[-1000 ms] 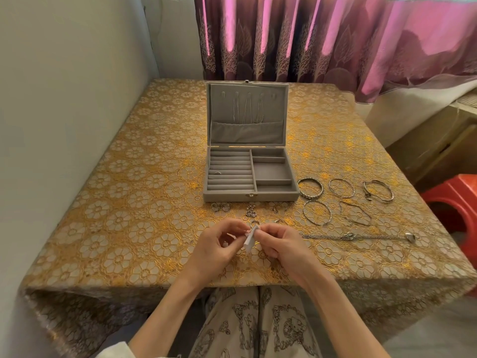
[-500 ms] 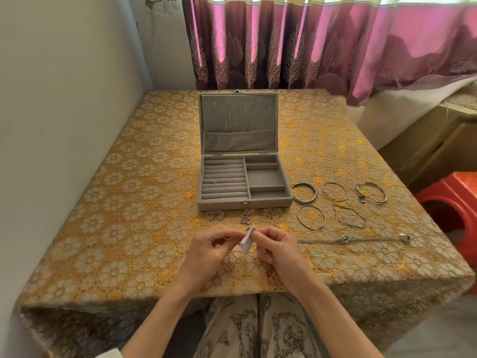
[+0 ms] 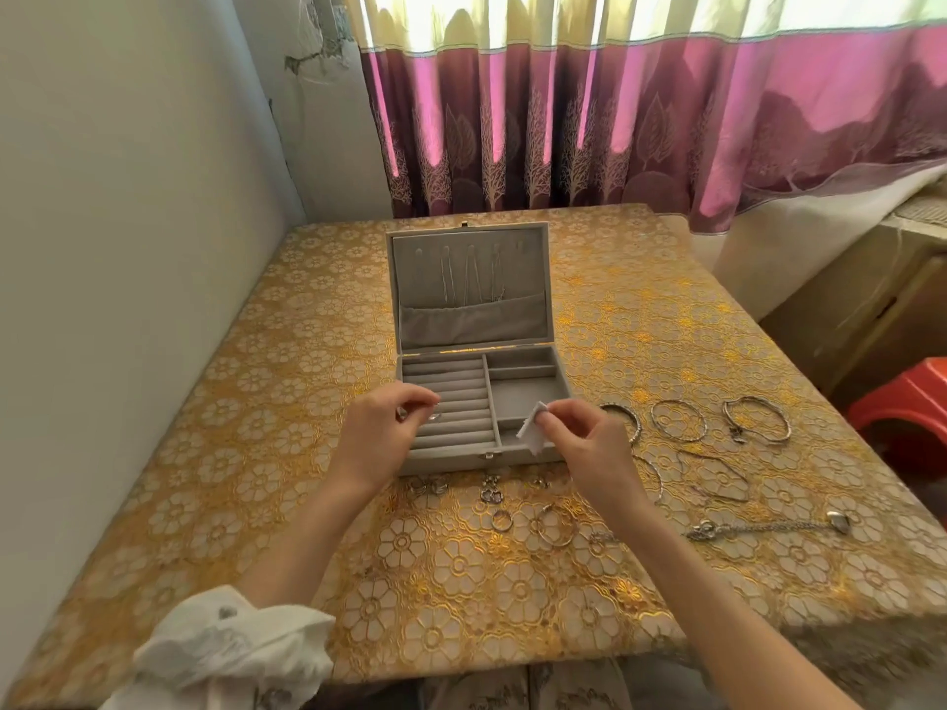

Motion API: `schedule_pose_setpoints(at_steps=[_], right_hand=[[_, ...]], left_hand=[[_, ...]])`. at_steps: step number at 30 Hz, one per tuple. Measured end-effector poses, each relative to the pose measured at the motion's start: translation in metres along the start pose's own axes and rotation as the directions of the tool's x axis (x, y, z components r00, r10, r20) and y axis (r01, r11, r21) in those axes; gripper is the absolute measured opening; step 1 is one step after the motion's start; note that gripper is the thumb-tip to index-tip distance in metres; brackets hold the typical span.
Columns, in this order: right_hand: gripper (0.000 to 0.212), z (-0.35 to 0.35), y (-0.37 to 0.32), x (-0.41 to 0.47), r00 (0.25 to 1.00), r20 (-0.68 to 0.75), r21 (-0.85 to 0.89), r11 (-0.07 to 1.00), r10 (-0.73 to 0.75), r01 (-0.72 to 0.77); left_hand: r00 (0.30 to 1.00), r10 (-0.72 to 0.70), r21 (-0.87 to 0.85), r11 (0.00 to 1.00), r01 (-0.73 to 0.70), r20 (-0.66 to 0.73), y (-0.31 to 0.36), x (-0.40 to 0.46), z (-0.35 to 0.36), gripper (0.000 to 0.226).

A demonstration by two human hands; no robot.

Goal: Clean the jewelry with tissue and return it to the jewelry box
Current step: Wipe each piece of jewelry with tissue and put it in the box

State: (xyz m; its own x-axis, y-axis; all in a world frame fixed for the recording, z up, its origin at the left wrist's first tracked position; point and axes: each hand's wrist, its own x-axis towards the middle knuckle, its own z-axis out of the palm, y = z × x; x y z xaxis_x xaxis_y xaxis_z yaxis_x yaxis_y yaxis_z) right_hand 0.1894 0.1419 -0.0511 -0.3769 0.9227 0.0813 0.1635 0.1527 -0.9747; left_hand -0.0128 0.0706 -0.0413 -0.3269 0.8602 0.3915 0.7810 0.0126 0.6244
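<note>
Grey jewelry box (image 3: 451, 461), gold floral tablecloth (image 3: 307, 325), maroon-pink leaf curtain (image 3: 615, 120), red stool (image 3: 907, 417).

Backlit maroon curtain (image 3: 640, 120), gold-clothed table (image 3: 256, 402).

I see a table (image 3: 256, 381) covered with a gold floral tablecloth (image 3: 640, 320), and I place everything else from it. Behind its far edge hangs a maroon and pink curtain (image 3: 589, 125) with a leaf print, pale along the top. A plain light wall (image 3: 118, 197) runs along the table's left side. To its right stands a wooden cabinet (image 3: 861, 299), with a red plastic stool (image 3: 907, 412) just in front of that.
</note>
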Motion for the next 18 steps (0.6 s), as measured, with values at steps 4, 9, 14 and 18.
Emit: schedule_pose_setpoints(at_steps=[4, 9, 14, 18], right_hand=[[0.009, -0.003, 0.013, 0.027, 0.996, 0.002, -0.255, 0.963, -0.088, 0.086], [0.007, -0.001, 0.021, 0.03, 0.992, 0.001, -0.285, 0.951, -0.124, 0.119], [0.005, 0.001, 0.026, 0.028, 0.991, 0.007, -0.268, 0.955, -0.132, 0.129], [0.003, 0.001, 0.027, 0.027, 0.989, 0.001, -0.251, 0.958, -0.146, 0.142]], left_hand=[[0.997, 0.001, 0.129, 0.992, -0.011, 0.08, -0.014, 0.019, 0.01, 0.012], [0.99, 0.081, 0.208, 0.973, -0.103, 0.113, -0.018, 0.027, 0.018, 0.013], [0.981, 0.071, 0.198, 0.974, -0.107, 0.18, -0.021, 0.025, 0.024, 0.015], [0.981, 0.103, 0.201, 0.97, -0.136, 0.165, -0.02, 0.022, 0.026, 0.015]])
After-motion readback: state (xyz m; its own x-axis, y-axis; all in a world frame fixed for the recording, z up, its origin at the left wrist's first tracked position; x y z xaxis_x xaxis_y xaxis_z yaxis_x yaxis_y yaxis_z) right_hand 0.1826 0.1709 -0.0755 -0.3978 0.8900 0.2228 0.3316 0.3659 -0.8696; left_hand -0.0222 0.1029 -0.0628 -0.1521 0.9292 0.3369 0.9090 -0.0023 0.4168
